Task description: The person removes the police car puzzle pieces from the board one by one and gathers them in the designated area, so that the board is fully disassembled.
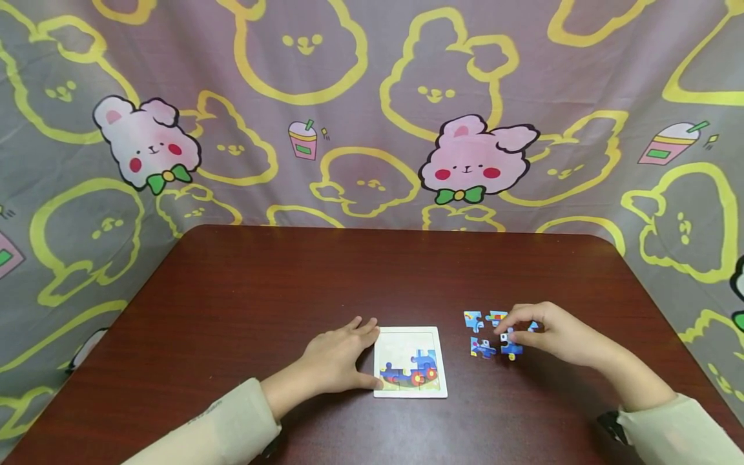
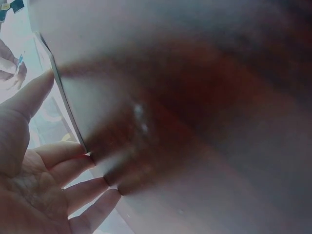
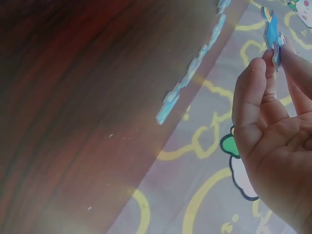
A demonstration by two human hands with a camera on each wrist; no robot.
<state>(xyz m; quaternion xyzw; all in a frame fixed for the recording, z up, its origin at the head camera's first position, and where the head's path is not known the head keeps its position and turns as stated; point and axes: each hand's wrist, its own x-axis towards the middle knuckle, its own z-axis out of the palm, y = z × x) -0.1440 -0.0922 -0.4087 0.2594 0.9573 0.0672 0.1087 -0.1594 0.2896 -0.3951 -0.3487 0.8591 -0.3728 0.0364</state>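
Note:
A square white-framed puzzle tray [image 1: 409, 394] lies on the table, its lower part filled with joined pieces [image 1: 417, 376] showing a blue and red vehicle with wheels. My left hand [image 1: 334, 361] rests at the tray's left side, fingers spread; in the left wrist view the thumb and fingertips touch the tray's edge [image 2: 62, 97]. To the right of the tray, my right hand [image 1: 560, 332] pinches a blue jigsaw piece [image 3: 271, 33] between thumb and fingers, lifted off the table in the right wrist view. Loose blue pieces [image 1: 482, 349] lie beside and partly beneath that hand.
The dark red-brown wooden table [image 1: 279, 278] extends to a cloth backdrop [image 1: 360, 129] printed with cartoon animals. In the right wrist view, a row of loose pieces [image 3: 195, 66] lies on the tabletop.

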